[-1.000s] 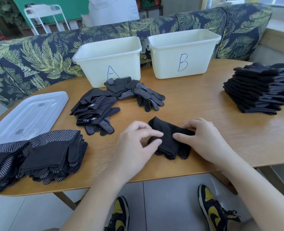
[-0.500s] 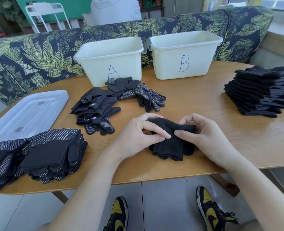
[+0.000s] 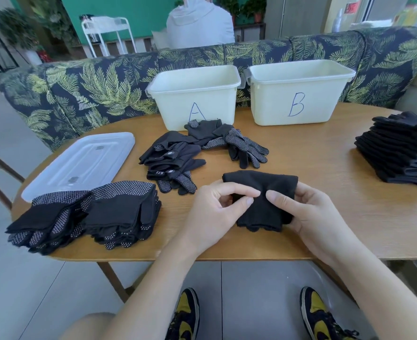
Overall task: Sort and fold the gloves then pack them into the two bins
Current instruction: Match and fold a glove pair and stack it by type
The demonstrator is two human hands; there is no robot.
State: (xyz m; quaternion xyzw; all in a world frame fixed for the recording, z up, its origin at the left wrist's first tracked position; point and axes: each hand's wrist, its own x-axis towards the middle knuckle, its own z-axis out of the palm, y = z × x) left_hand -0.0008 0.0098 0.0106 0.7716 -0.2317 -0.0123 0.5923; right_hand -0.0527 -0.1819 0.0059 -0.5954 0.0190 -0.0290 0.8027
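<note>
Head view: folded glove sits btwn both hands at the near edge of the bench, slightly raised at its near end as far as I can tell. Left hand is on its left side w/ thumb and forefinger pinched on the cloth; right hand is on its right side, fingers curled under and thumb pressed on top, so both are clamped on the same glove. Neither is nearer; they flank it evenly.

Glove's long axis runs near-to-far: folded edge points away toward the bins, ragged fingertip end points back at the person. Far edge is wider than the near end.

Judgement: it's plain black, no dots showing, so it prob belongs w/ the plain stack, which lies well to the glove's right, on the right hand's side; a right-hand carry looks shortest. Dotted stack lies to the glove's left, near the same bench edge. Unfolded pile is just beyond the glove, toward bin A; bin B is beyond and a bit right. Can't see inside either bin. Clear lid lies beyond the dotted stack.
</note>
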